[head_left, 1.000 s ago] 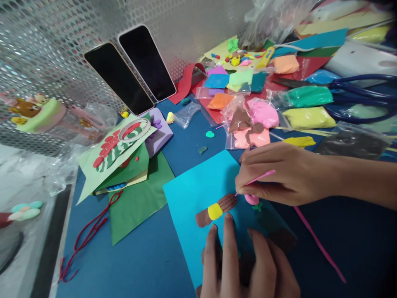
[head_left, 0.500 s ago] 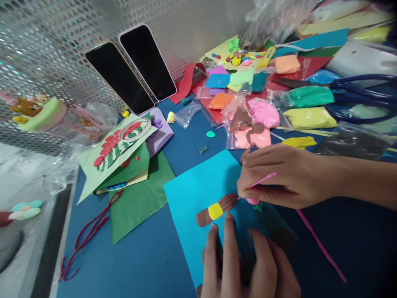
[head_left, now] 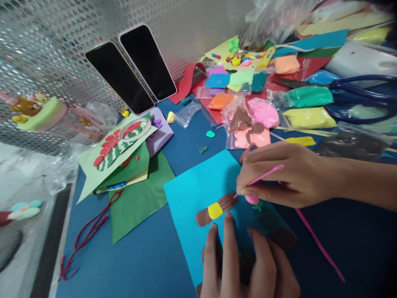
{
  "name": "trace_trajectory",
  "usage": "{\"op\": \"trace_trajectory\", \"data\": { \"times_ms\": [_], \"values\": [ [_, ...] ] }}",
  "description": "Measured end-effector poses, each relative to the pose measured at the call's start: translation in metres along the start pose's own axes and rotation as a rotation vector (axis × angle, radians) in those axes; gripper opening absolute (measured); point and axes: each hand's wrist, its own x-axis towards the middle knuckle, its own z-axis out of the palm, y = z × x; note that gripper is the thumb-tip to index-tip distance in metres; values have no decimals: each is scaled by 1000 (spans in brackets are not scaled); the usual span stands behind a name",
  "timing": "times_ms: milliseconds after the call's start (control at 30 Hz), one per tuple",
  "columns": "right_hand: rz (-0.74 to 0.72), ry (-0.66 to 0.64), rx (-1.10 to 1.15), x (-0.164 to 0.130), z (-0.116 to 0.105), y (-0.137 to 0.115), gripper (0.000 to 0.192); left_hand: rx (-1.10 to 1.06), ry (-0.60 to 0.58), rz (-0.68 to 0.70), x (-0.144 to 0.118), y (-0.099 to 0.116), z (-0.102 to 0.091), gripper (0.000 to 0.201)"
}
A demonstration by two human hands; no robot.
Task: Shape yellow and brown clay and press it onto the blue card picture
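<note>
Two phones leaned at the tabletop's far left edge. Left hand lay flat, fingers spread, pressing the light blue sheet near the front edge. The brown clay piece sat mid-sheet. Right hand pinched a pink tool, tip at the clay.

single head-worn view, looking forward and down, close over the blue table, mesh wall behind
</note>
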Motion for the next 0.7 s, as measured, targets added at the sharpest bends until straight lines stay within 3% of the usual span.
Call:
{"op": "trace_trajectory", "data": {
  "times_ms": [67, 233, 300, 500, 600, 700],
  "values": [
    [13, 56, -3, 1, 4, -1, 13, 2, -5, 59, 3, -3, -1, 7],
    [80, 105, 71, 2, 14, -2, 12, -11, -41, 430, 13, -13, -7, 9],
    [187, 55, 209, 3, 14, -1, 9, -1, -38, 397, 12, -11, -6, 9],
    [343, 1, 616, 14, 12, 11, 14, 29, 29, -74, -2, 11, 3, 7],
    [381, -66, 586, 23, 13, 18, 19, 53, -9, -35, 1, 6, -2, 9],
    [382, -131, 473, 31, 16, 19, 23, 169, -157, 154, 4, -10, -15, 22]
  ]
}}
